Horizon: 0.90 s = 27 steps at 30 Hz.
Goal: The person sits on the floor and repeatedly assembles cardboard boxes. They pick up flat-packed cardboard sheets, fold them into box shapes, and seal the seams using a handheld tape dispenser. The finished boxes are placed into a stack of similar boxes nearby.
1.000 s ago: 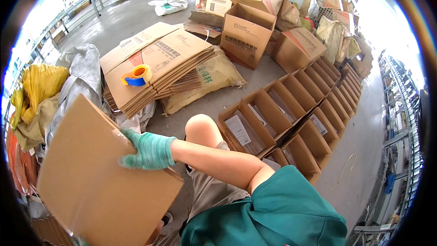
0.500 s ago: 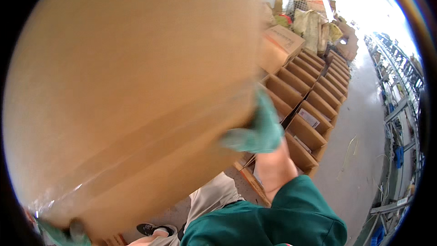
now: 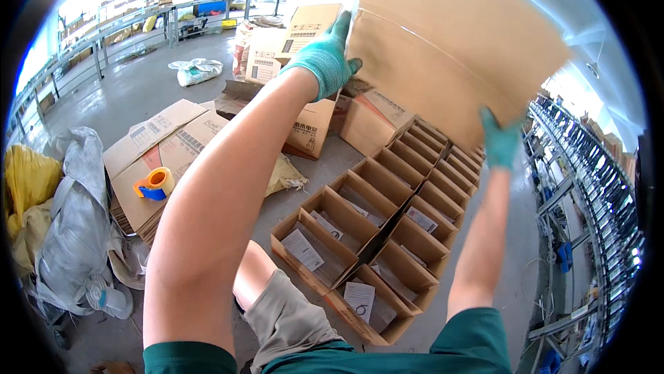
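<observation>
I hold a flattened brown cardboard box (image 3: 449, 49) up high at the upper right. My left hand (image 3: 324, 59), in a green glove, grips its left edge. My right hand (image 3: 499, 142), also in a green glove, grips its lower right edge. Both arms are raised, and my bare knee (image 3: 256, 274) shows below them.
Two rows of open cardboard boxes (image 3: 387, 222) with paper slips inside run across the concrete floor. A stack of flat cardboard (image 3: 162, 149) lies at left with a tape dispenser (image 3: 155, 184) on it. Plastic bags (image 3: 69, 215) pile at far left, closed cartons (image 3: 304, 49) behind, shelving (image 3: 595, 208) at right.
The flat box swung from low on my left, across close to the camera, up to the upper right. My right hand has come into view on its lower edge.
</observation>
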Motion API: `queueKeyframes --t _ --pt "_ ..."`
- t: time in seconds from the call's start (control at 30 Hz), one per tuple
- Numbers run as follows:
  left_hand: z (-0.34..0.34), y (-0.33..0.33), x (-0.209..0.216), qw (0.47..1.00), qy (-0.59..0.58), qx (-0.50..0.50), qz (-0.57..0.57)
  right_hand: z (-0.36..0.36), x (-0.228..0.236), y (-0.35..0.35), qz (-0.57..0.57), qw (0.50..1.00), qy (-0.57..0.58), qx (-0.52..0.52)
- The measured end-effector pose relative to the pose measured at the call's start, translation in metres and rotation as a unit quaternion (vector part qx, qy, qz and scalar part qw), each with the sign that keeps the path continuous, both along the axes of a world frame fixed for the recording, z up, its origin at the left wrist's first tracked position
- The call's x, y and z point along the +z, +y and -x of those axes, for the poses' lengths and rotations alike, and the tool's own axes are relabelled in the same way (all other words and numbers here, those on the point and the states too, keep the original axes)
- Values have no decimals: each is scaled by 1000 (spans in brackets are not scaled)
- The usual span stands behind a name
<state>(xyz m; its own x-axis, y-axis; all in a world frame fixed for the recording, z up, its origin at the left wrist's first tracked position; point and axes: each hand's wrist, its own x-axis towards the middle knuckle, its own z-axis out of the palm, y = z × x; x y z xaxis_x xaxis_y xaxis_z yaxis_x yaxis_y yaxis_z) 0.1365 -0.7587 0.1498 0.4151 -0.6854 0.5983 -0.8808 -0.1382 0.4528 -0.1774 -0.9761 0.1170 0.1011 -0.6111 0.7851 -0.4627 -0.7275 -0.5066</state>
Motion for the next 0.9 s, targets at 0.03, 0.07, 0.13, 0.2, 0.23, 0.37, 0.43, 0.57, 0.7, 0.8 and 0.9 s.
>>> queueKeyframes --t 0.03,0.07,0.13,0.2,0.23,0.37,0.43,0.57,0.7,0.8,0.9 --pt "4 -6 -5 998 46 -46 2 -19 -6 -86 3 999 36 -39" --pt "9 -4 -19 991 92 -93 0 -31 -9 -172 6 994 74 -80" --pt "19 19 -56 974 133 -180 -25 -19 -32 -278 65 958 193 -201" --pt "-11 89 -115 975 140 -151 -79 -117 -90 -216 1 977 203 -58" --pt "-25 133 -144 972 173 -137 -78 -148 -109 -172 -35 973 229 18" --pt "-76 301 -269 887 461 -7 -31 -193 -207 -64 -71 924 364 94" --pt "-89 397 -315 866 490 98 6 -208 -237 3 -174 866 411 226" --pt "-96 528 -394 848 472 236 -52 -215 -330 38 -211 816 472 261" --pt "-79 534 -402 787 542 287 -70 -208 -368 30 -256 794 485 262" --pt "-67 537 -403 773 560 289 -79 -212 -374 24 -295 796 465 252" --pt "-71 554 -419 758 583 283 -69 -237 -364 48 -235 787 517 240"
